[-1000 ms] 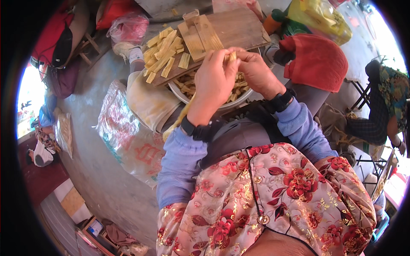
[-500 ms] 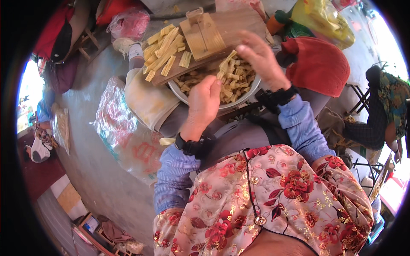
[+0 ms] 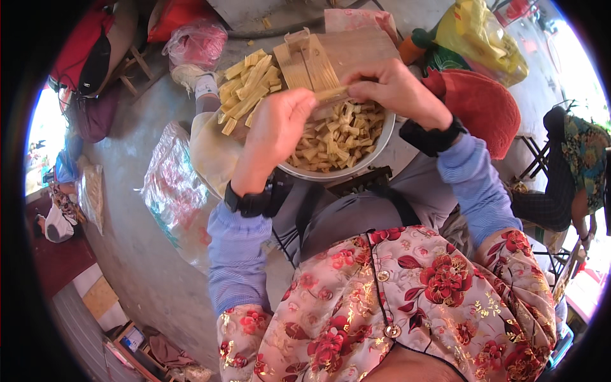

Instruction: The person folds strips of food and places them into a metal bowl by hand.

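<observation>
evidently, a yellow strip point(image 3: 332, 95) spanned the left hand point(image 3: 272, 130) and right hand point(image 3: 405, 93), over the far side of the round basin point(image 3: 331, 176).
an uneven tug could have torn the strip, and a loose pinch could have dropped it among the short pieces point(image 3: 340, 139) below; a bump to the wooden board point(image 3: 366, 48) might have spilled its piled strips point(image 3: 251, 83). each hand's fingers were drawn nearly together, pinching one end; the left fingertips' exact contact was hard to tell.
</observation>
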Available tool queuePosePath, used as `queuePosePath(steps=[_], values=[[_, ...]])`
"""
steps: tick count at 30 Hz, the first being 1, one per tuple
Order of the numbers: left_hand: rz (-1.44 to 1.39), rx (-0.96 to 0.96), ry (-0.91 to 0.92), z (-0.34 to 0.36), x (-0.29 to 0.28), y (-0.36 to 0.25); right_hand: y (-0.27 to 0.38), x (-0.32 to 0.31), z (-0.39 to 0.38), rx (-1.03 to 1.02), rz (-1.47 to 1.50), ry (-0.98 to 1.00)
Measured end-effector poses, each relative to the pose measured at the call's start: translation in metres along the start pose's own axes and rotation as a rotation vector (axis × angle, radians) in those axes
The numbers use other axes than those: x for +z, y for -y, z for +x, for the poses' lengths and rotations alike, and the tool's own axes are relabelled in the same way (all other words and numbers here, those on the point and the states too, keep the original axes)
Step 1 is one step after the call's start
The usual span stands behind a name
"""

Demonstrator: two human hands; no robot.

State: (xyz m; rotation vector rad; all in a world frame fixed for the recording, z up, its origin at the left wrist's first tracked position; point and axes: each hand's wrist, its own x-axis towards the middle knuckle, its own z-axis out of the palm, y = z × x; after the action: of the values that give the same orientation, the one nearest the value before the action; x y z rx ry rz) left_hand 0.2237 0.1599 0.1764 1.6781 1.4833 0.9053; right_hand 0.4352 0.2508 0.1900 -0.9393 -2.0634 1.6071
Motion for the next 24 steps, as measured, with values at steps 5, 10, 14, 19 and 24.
queuePosePath(steps=[5, 10, 14, 19, 24], values=[[-0.075, -0.216, -0.108, 0.025, -0.001, 0.038, -0.037, 0.021, 0.037, -0.102, -0.140, -0.231], [0.160, -0.209, -0.208, 0.035, 0.004, 0.072, -0.057, 0.032, 0.055, -0.252, -0.359, -0.285], [0.544, -0.234, -0.315, 0.034, 0.009, 0.057, -0.069, 0.023, 0.053, -0.282, -0.615, -0.305], [0.137, -0.251, -0.175, 0.010, 0.021, 0.051, -0.033, 0.034, 0.023, -0.549, -0.410, -0.461], [-0.552, -0.432, 0.056, 0.006, 0.028, -0.018, -0.018, 0.037, 0.020, -0.171, -0.296, -0.299]])
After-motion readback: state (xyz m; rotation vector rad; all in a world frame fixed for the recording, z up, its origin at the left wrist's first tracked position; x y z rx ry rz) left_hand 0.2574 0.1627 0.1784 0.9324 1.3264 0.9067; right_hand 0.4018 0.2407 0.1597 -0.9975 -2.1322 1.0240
